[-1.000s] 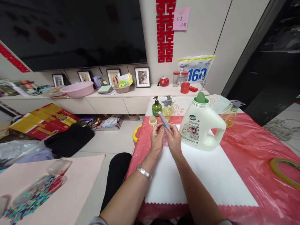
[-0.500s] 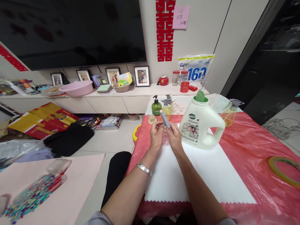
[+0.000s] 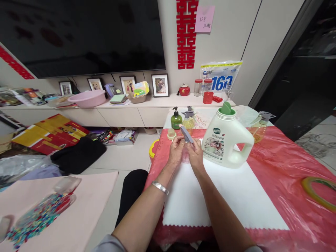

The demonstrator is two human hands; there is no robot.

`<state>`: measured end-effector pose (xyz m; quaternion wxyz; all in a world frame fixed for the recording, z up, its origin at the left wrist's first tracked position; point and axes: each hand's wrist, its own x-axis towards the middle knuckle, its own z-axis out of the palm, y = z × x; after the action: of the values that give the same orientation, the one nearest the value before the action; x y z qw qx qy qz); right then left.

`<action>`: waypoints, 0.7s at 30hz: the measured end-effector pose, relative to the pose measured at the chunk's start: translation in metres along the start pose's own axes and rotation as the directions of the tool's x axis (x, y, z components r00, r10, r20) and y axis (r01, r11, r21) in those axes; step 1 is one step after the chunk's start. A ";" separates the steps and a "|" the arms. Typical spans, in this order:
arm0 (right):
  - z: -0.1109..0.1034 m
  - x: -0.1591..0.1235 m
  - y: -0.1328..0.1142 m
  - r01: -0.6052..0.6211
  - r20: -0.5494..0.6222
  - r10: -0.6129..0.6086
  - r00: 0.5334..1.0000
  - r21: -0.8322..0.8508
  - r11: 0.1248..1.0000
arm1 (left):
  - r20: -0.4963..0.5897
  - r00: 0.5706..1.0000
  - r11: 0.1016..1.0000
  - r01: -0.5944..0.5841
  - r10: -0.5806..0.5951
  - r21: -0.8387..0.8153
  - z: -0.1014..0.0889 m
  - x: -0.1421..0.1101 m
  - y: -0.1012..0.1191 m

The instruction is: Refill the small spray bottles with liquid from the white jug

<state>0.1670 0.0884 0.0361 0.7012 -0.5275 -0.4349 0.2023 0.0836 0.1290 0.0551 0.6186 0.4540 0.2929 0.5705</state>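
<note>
Both my hands meet over the far part of a white mat [image 3: 231, 196] on a table with a red plastic cover. My left hand [image 3: 176, 153] wraps a small clear bottle [image 3: 186, 156] from the left. My right hand [image 3: 195, 154] closes on the same bottle's top, where a grey spray head [image 3: 186, 133] sticks up between the fingers. A silver bangle [image 3: 161, 187] sits on my left wrist. A big cream detergent jug [image 3: 226, 140] with an open green spout stands just right of my right hand.
Behind my hands stand a green pump bottle [image 3: 175, 120], a yellow spray bottle [image 3: 188, 121] and a small loose cap [image 3: 171, 133]. Another spray bottle [image 3: 258, 126] lies at the far right. A tape roll [image 3: 319, 192] rests at the right edge. A bead bag [image 3: 39, 213] lies lower left.
My hands stay on the small bottle and have hardly shifted. The grey spray head has tilted slightly between my fingers.
</note>
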 end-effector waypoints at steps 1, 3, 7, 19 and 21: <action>-0.001 0.000 0.001 0.003 0.007 -0.003 1.000 -0.008 1.000 | -0.006 1.000 1.000 -0.004 0.004 0.000 0.001 0.000 -0.001; -0.003 0.001 0.001 0.009 0.015 -0.009 1.000 -0.016 1.000 | -0.026 1.000 1.000 -0.011 0.011 -0.002 0.003 -0.001 -0.002; -0.001 0.001 0.001 0.014 -0.014 -0.014 1.000 -0.008 1.000 | -0.057 0.998 1.000 -0.017 0.016 -0.020 0.004 -0.004 -0.002; 0.008 -0.003 -0.003 -0.007 -0.121 0.003 0.993 -0.032 0.999 | 0.002 0.999 0.994 0.044 -0.044 -0.102 0.006 -0.010 0.012; 0.005 -0.004 -0.003 -0.004 -0.077 0.002 0.997 -0.029 1.000 | 0.012 0.999 0.993 0.051 -0.050 -0.108 0.006 -0.011 0.011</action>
<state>0.1602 0.0877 0.0376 0.7095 -0.5458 -0.4095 0.1765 0.0816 0.1162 0.0659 0.6580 0.4150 0.2699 0.5675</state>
